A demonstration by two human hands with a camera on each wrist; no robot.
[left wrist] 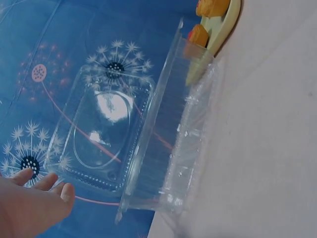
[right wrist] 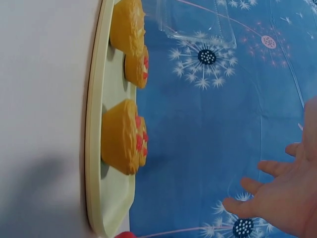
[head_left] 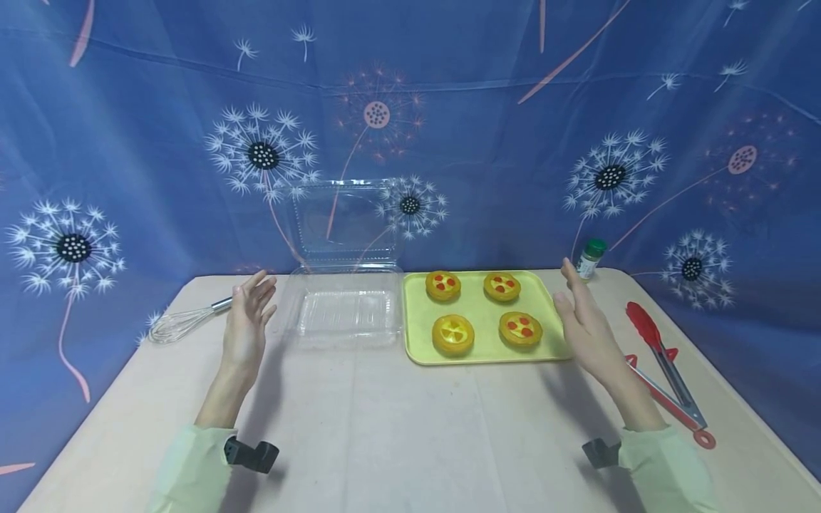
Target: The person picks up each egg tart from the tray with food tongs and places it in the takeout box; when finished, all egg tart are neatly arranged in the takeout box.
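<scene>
As both hands hover over the bench [head_left: 417, 434], L grip [head_left: 246, 326] is wide & holding nothing, fingers loose, just L of the clear container [head_left: 346, 313]; R grip [head_left: 589, 333] is also wide & holding nothing, by the right edge of the yellow tray [head_left: 481, 313]. 4 tarts [head_left: 521, 329] sit apart, approx. one per tray corner. Container's lid [head_left: 346, 221] stands up at the bench's far edge. Any tart pick prob. wants a light pinch low on the crust, topping untouched, lifted straight up; L could steady the container's rim, b/c thin plastic may skid. Whisk [head_left: 192, 319] near bench's L edge, tongs [head_left: 670, 374] near R edge, green-capped jar [head_left: 586, 267] at far-R corner.
</scene>
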